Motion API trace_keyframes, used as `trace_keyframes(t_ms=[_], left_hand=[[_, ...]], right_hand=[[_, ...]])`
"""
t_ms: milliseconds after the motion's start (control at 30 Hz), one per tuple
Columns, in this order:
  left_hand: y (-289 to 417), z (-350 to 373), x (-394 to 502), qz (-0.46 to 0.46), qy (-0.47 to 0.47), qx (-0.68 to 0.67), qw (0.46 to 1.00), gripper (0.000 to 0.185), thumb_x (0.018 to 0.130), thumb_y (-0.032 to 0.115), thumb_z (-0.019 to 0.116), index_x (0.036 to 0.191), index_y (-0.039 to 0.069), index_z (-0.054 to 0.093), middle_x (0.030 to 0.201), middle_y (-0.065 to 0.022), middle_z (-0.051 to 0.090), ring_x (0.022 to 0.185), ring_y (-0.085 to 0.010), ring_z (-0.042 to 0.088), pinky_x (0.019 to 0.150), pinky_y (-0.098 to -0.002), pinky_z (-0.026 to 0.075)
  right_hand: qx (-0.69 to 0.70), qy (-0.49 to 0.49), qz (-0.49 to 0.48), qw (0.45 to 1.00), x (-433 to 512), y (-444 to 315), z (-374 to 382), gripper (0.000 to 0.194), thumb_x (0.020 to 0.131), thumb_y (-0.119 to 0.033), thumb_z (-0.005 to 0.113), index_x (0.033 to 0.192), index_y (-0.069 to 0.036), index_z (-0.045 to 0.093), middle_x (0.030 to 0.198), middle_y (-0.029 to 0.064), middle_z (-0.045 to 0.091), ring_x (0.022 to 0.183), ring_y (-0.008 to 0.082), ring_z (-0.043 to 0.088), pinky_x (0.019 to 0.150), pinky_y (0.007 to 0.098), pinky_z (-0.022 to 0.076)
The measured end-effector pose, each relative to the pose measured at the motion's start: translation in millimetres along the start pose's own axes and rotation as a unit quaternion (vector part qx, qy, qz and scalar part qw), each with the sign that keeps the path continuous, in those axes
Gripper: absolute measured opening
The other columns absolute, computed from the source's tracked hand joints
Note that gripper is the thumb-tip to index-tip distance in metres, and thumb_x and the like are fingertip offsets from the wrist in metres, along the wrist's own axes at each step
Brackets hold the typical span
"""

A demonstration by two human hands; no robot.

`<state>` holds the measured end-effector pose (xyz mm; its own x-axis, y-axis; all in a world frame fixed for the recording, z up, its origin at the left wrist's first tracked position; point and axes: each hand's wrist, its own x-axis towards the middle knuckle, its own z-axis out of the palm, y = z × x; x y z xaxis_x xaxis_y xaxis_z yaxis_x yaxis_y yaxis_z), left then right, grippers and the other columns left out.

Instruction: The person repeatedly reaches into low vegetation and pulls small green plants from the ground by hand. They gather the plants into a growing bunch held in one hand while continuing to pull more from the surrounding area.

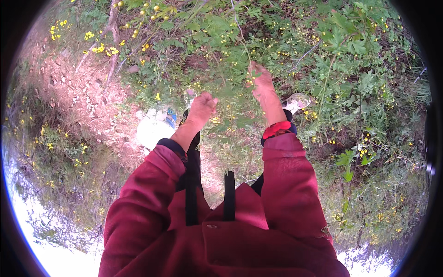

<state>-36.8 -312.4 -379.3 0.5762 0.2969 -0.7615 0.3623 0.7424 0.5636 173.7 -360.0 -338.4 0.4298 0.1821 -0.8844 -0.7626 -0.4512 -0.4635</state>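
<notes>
My left hand [203, 106] is raised in front of me with its fingers curled; whether anything small lies inside them cannot be told. To its right and a little farther out, my right hand [260, 79] reaches up with bent fingers at a thin leafy stem [247, 52]. The fingertips touch or hold the stem, partly behind a leaf. Small round yellow fruits or buds [232, 62] dot the greenery around that hand. Both forearms come out of dark red sleeves with dark cuffs.
A white container or bag [154, 131] stands on the ground left of my leg. Larger yellow fruits [156, 8] hang at the upper left near a forked trunk [112, 29]. Dense leafy branches [363, 45] fill the right. Stony bare soil [76, 86] lies at the left.
</notes>
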Motion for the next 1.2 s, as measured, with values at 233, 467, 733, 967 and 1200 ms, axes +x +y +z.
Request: trace_keyframes(t_ms=[233,467,733,967,1200], left_hand=[[22,-4,7,0.183,0.235,0.358,0.885,0.016,0.081,0.018,0.061,0.087,0.003,0.057,0.062,-0.0085,0.054,0.058,-0.0236,0.054,0.057,-0.0334,0.043],[51,29,-11,0.011,0.003,0.219,0.976,0.038,0.079,0.038,0.065,0.065,0.003,0.064,0.050,-0.0057,0.049,0.050,-0.0124,0.046,0.049,-0.0306,0.038],[58,27,-25,-0.205,-0.094,0.093,0.970,0.025,0.073,0.027,0.074,0.076,0.008,0.058,0.067,0.0012,0.052,0.054,-0.0054,0.043,0.041,-0.0194,0.032],[32,30,-20,-0.248,-0.088,-0.047,0.964,0.023,0.076,0.022,0.072,0.068,0.014,0.051,0.064,0.0066,0.045,0.054,-0.0038,0.037,0.046,-0.0182,0.030],[42,59,-31,-0.232,0.020,0.091,0.968,0.019,0.074,0.020,0.073,0.073,0.012,0.057,0.069,0.0031,0.054,0.060,-0.0073,0.046,0.055,-0.0202,0.037]], right_hand=[[-0.051,-0.093,-0.289,0.951,-21,50,-26,0.020,0.082,0.001,0.052,0.099,-0.006,0.059,0.084,0.0082,0.064,0.058,0.0158,0.053,0.053,0.0248,0.0440],[-0.506,-0.040,-0.394,0.766,-54,91,-27,0.053,0.063,0.006,0.056,0.111,-0.017,0.056,0.079,0.0110,0.061,0.071,0.0293,0.060,0.061,0.0378,0.0509],[-0.559,-0.085,-0.529,0.633,-56,87,-21,0.040,0.063,0.000,0.061,0.101,-0.009,0.053,0.083,0.0083,0.058,0.079,0.0259,0.060,0.065,0.0352,0.0516],[-0.552,-0.085,-0.509,0.656,-63,75,-38,0.050,0.064,0.004,0.056,0.111,-0.011,0.051,0.087,0.0107,0.059,0.083,0.0272,0.060,0.069,0.0379,0.0508],[-0.052,-0.186,0.060,0.979,-85,68,-66,0.045,0.094,-0.039,0.037,0.101,0.000,0.058,0.076,0.0024,0.053,0.058,0.0101,0.045,0.049,0.0221,0.0363]])
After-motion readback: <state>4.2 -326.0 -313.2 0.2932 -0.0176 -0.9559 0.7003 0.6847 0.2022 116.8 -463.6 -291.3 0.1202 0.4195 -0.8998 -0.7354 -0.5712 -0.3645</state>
